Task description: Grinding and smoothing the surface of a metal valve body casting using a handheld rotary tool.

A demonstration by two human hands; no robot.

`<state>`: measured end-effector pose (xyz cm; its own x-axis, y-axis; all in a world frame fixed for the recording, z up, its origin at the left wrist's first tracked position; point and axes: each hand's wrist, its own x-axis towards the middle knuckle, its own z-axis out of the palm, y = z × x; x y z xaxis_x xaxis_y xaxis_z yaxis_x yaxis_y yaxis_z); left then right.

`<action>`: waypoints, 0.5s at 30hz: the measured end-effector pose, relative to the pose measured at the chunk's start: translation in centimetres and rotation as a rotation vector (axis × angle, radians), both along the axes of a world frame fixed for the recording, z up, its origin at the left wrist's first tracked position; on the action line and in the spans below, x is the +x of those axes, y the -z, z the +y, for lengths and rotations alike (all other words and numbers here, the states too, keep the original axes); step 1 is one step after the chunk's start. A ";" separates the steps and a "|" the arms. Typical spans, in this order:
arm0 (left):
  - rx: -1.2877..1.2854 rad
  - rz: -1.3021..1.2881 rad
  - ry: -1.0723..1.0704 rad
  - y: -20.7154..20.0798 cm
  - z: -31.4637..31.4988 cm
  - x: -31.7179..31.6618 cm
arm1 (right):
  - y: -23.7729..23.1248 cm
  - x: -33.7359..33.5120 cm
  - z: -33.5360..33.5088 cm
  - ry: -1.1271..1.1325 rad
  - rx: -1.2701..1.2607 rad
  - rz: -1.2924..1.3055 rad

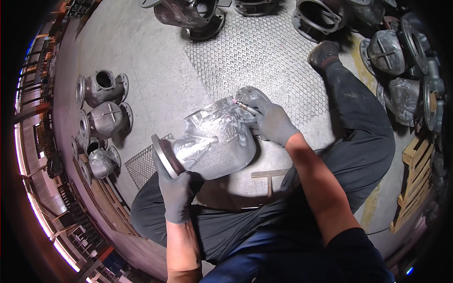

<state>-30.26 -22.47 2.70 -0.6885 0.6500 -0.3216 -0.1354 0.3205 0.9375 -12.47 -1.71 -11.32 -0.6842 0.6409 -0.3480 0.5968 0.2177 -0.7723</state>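
Observation:
A large grey metal valve body casting with round flanged ends lies tilted between my legs. My left hand, in a grey glove, is closed around the rim of its near-left flange. My right hand, also gloved, grips a slim die grinder with a small pinkish tip. That tip is at the casting's upper rim, near the far flange; whether it touches the metal I cannot tell. The glove hides the rear of the grinder.
Expanded metal mesh covers the floor ahead. Several similar castings stand at left, at the far side and at right. A wooden pallet sits to the right, and a wooden piece lies below the casting.

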 end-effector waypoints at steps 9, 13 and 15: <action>-0.176 0.151 0.012 0.5 -1.5 -0.9 | -1.6 0.3 0.8 -0.093 0.042 0.083; -0.161 0.148 0.015 0.7 -1.3 -0.7 | -1.3 -0.2 2.6 -0.165 0.185 0.057; -0.168 0.128 -0.051 0.2 -0.6 -0.2 | -2.4 -0.3 3.8 -0.204 0.161 0.052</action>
<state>-30.43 -23.10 2.53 -0.7611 0.5578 -0.3310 -0.0391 0.4699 0.8819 -12.74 2.05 -8.93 -0.8195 0.5317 -0.2139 0.4882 0.4521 -0.7465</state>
